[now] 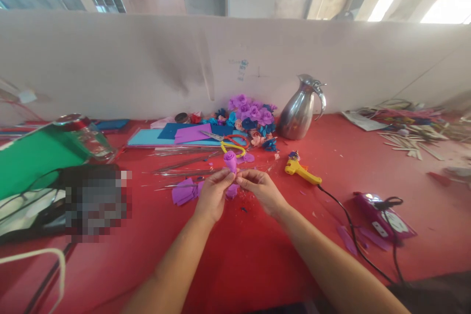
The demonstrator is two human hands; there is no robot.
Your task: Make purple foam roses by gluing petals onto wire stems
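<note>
A rolled purple paper rose (pixel 230 159) stands upright between my two hands above the table. My left hand (pixel 214 195) pinches it at the lower end. The fingers of my right hand (pixel 259 187) are pinched together at the right side of its base; the exact spot they grip is partly hidden. Behind the rose lie scissors (pixel 232 145) with red and yellow handles. Cut purple paper pieces (pixel 184 191) rest by my left hand, beside several thin wires (pixel 172 172). Further back is a pile of finished paper flowers (pixel 253 115) in purple, blue and pink.
A yellow glue gun (pixel 303 172) lies to the right, its cord running toward a purple power strip (pixel 386 218). A steel jug (pixel 299 110) stands by the wall. Leftward are a glass jar (pixel 86 137), green sheet (pixel 40 157) and black bag (pixel 66 191).
</note>
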